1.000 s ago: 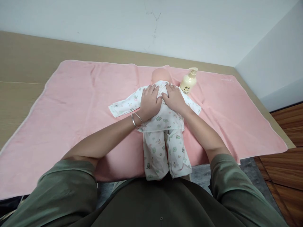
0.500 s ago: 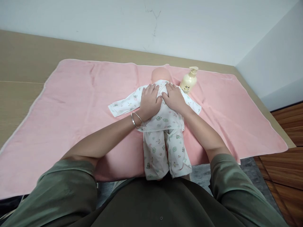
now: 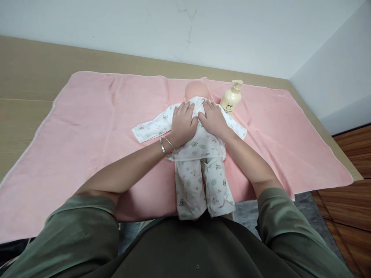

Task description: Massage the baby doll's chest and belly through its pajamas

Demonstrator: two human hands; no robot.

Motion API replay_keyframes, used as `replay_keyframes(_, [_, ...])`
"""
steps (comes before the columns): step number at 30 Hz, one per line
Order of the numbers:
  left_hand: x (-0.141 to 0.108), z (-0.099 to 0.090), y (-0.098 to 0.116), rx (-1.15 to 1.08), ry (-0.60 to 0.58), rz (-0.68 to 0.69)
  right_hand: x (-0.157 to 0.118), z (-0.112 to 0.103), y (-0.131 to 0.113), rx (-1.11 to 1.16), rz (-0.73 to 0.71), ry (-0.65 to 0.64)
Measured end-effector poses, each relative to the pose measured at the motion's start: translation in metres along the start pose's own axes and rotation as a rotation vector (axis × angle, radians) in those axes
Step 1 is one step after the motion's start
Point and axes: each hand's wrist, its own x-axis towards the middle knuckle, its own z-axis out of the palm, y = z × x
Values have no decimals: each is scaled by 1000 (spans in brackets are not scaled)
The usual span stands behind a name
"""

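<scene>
A baby doll point(image 3: 203, 144) in white printed top and trousers lies on a pink blanket point(image 3: 87, 135), its bald head away from me and its legs toward me. My left hand point(image 3: 184, 122), with bangles at the wrist, rests flat on the left side of the doll's upper body, fingers slightly spread. My right hand point(image 3: 213, 119) lies flat on the right side, its thumb close to the left thumb. Both hands cover part of the top. The doll's sleeves stretch out to either side, and no doll hands show.
A cream pump bottle point(image 3: 231, 98) stands on the blanket right of the doll's head. The wooden table point(image 3: 26, 77) shows behind and left of the blanket, against a white wall point(image 3: 116, 27). Brown wooden panels point(image 3: 348, 200) are at the far right.
</scene>
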Motion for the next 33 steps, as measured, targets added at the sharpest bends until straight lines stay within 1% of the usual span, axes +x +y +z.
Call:
replay_keyframes(5, [0, 0, 0, 0, 13, 17, 0, 1, 1, 3, -8, 5])
replay_keyframes(10, [0, -2, 3, 17, -15, 7, 1, 1, 0, 15, 2, 0])
replay_keyframes(18, [0, 0, -1, 14, 6, 11, 1, 1, 1, 10, -5, -7])
replay_keyframes(23, [1, 1, -2, -11, 27, 28, 1, 2, 1, 20, -9, 13])
replay_keyframes(28, [-2, -1, 1, 2, 2, 16, 0, 0, 1, 18, -12, 1])
replay_keyframes(33, [-6, -1, -1, 9, 21, 3, 2, -8, 7, 32, -94, -23])
